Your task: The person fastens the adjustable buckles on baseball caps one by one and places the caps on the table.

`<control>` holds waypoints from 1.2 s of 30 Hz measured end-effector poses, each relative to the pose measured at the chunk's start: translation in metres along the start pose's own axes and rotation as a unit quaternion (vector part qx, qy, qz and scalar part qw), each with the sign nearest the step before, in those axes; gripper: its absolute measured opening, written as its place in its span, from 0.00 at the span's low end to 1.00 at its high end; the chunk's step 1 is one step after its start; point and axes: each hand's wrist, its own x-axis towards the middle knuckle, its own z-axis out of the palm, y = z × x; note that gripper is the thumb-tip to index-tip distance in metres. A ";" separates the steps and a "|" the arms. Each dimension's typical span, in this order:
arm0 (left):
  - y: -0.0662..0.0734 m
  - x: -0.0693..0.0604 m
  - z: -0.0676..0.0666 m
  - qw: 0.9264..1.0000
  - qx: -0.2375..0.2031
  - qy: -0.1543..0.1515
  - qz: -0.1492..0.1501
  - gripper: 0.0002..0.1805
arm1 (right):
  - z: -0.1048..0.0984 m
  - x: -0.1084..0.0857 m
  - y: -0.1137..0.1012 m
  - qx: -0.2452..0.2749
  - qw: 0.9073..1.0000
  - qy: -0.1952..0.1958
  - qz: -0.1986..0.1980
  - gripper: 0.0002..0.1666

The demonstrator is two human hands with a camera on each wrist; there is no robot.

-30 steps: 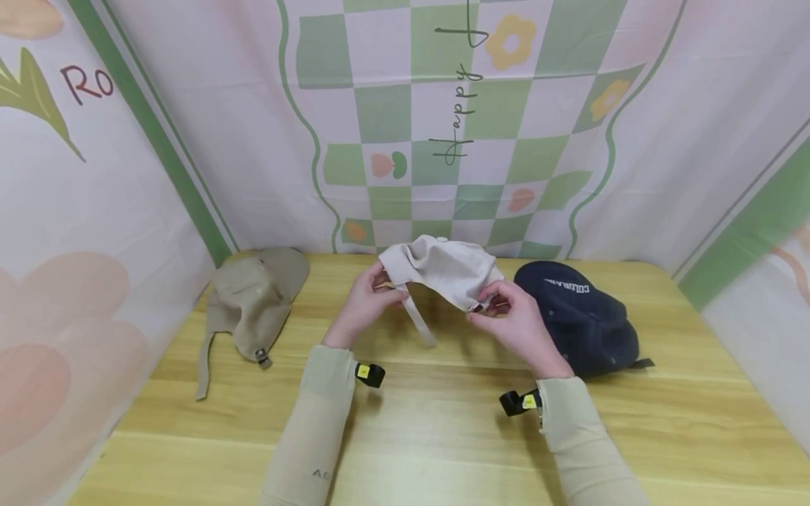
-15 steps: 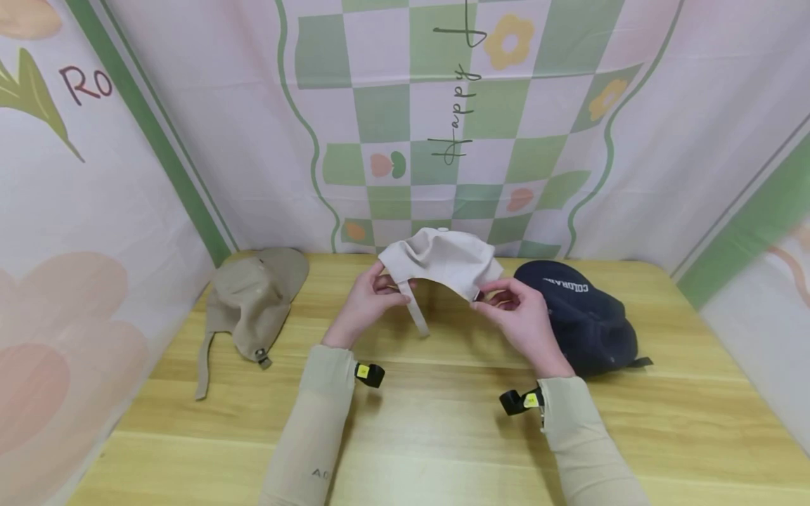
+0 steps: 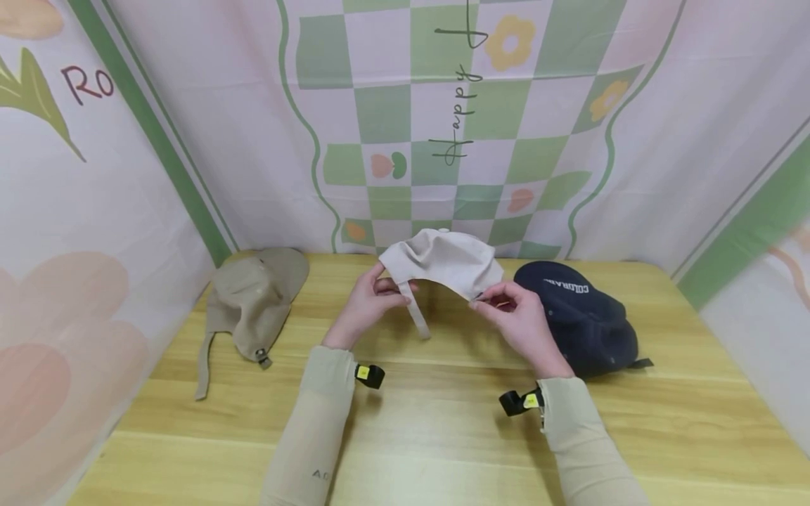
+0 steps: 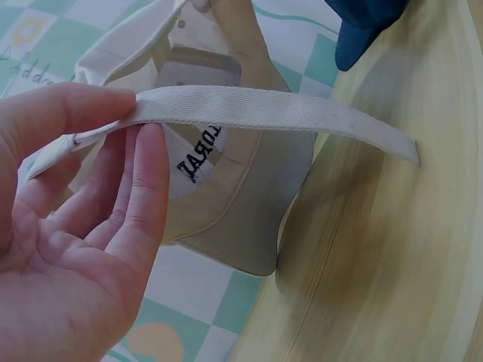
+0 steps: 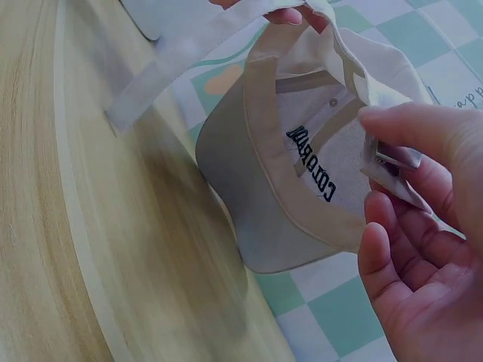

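Cream cloth baseball cap (image 3: 443, 261) was held at centre of head frame. Left hand (image 3: 365, 302) pinched its flat cream woven strap (image 4: 256, 109); right hand (image 3: 520, 316) pinched the opposite edge beside a silver metal buckle (image 5: 394, 157).

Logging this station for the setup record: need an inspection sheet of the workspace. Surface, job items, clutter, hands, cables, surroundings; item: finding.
Surface: wood-grain table.
Job items: cream cap, held by both hands, its inside toward the wearer; strap undone, free end hanging apart from the metal buckle.
Clutter: khaki cap on the table at left, also unfastened; navy cap at right.
Hands: left hand pinches the strap near its base; right hand pinches the buckle end.
Cables: nothing seen.
Surroundings: printed fabric backdrop behind the table, green-and-white checks with flowers.
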 end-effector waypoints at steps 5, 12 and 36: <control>-0.001 0.000 -0.001 1.000 0.000 -0.025 0.008 0.40 | -0.001 0.000 0.002 -0.026 0.999 0.018 -0.021 0.11; -0.002 0.000 -0.002 0.999 0.009 -0.032 0.012 0.41 | 0.000 0.000 0.000 -0.081 0.993 0.070 -0.044 0.09; 0.006 0.000 0.005 0.999 0.039 -0.002 0.015 0.11 | 0.001 0.000 -0.004 -0.019 0.999 0.022 -0.020 0.09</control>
